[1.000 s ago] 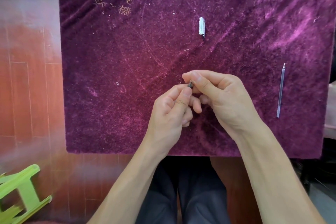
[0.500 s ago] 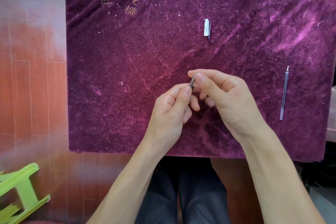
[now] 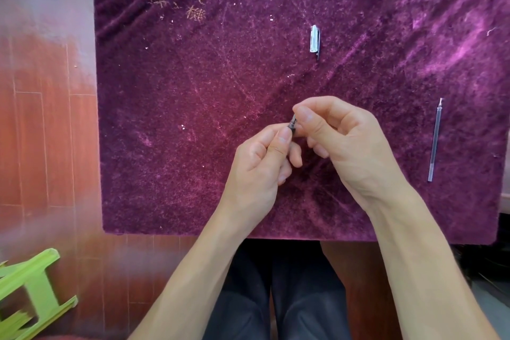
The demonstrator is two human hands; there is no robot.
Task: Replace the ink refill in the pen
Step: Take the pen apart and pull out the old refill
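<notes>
Both hands meet over the middle of the purple velvet cloth (image 3: 193,119). My left hand (image 3: 262,163) pinches the lower part of the pen (image 3: 292,122), whose body is mostly hidden inside the fist. My right hand (image 3: 342,141) grips the pen's dark tip end between thumb and forefinger. Only a short grey-black section of the pen shows between the fingers. A thin clear ink refill (image 3: 434,141) lies on the cloth to the right of my right hand. The pen cap (image 3: 314,40) with its clip lies further back on the cloth.
The cloth covers a table whose front edge is close to my lap. Red-brown wooden floor (image 3: 47,132) lies to the left, with a light green plastic stool (image 3: 30,290) at the lower left.
My right hand has shifted slightly up and right, exposing a little more of the pen's tip section between the fingers. The refill and cap have not moved on the cloth.
</notes>
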